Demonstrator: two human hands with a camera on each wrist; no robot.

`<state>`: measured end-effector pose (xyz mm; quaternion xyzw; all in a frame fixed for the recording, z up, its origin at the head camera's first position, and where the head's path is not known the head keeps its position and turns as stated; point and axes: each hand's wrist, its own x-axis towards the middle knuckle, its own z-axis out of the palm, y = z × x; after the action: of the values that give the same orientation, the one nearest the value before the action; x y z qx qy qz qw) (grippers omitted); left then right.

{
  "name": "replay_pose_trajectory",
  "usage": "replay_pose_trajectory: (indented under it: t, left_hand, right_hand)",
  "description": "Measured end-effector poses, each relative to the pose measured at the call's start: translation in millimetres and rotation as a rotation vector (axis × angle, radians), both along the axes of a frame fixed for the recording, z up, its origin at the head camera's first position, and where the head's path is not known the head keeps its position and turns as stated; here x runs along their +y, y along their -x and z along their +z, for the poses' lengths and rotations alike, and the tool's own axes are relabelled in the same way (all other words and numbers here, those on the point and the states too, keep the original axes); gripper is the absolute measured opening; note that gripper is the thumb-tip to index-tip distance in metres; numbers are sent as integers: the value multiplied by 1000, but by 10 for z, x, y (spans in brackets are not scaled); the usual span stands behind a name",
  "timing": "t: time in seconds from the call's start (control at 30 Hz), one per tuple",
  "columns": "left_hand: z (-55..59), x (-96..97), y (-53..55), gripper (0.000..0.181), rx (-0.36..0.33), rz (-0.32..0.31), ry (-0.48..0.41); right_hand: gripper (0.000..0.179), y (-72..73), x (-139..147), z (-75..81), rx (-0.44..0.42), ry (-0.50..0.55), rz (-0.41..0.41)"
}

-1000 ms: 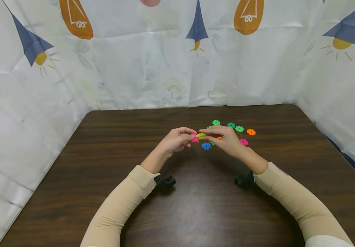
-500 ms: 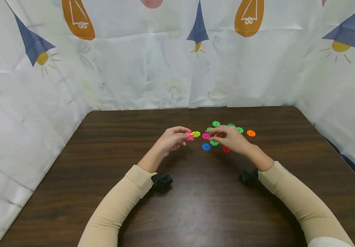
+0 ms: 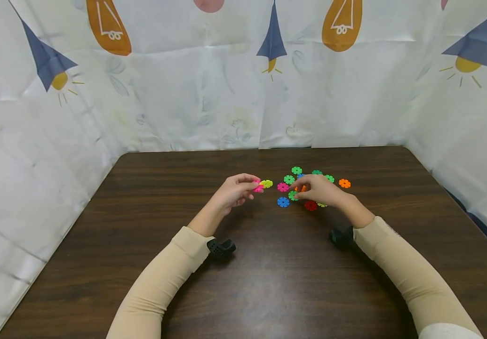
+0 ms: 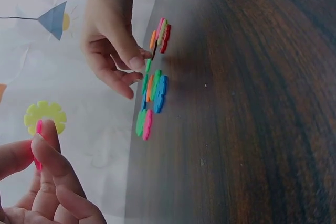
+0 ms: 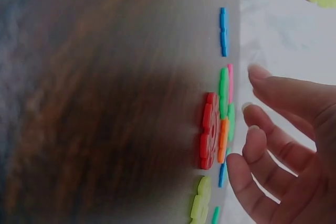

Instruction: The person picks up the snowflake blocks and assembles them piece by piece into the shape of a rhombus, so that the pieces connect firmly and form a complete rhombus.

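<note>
My left hand [image 3: 235, 192] pinches a pink notched plastic disc [image 4: 38, 128] between thumb and fingers. A yellow notched disc [image 3: 266, 184] is joined edge-on to it and sticks out to the right. My right hand [image 3: 321, 190] hovers over scattered discs of the same kind, its relaxed fingers apart and holding nothing in the right wrist view. Close to its fingertips lie a green disc [image 3: 292, 195] and an orange disc [image 5: 223, 140], the latter partly covered in the head view. A red disc [image 3: 310, 205] lies below that hand.
Left of the right hand are a loose pink disc [image 3: 283, 187] and a blue disc [image 3: 283, 202]. Farther right sits another orange disc [image 3: 344, 183]. Several green discs lie toward the back of the dark wooden table [image 3: 163, 212]. A printed white cloth [image 3: 226, 94] hangs behind.
My right hand has let go of the yellow disc and moved right, over the loose discs. My left hand has drawn slightly left, carrying the joined pink and yellow discs.
</note>
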<state>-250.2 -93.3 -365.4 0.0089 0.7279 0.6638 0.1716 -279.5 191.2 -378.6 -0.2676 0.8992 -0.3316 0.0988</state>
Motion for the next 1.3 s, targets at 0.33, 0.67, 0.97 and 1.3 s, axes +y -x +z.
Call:
replay_pose_trajectory:
  t: [0.33, 0.67, 0.97, 1.3]
  left_hand:
    - [10, 6, -22, 23, -12, 2, 8]
    - [-24, 21, -19, 24, -22, -2, -4]
    - [-38, 37, -21, 24, -18, -2, -4]
    - [-17, 48, -39, 23, -19, -14, 2]
  right_hand:
    - [29, 66, -17, -29, -41, -71, -1]
    - [27, 150, -11, -53, -42, -108, 38]
    - [23, 219, 0, -51, -81, -95, 28]
    - [24, 246, -11, -11, -140, -97, 21]
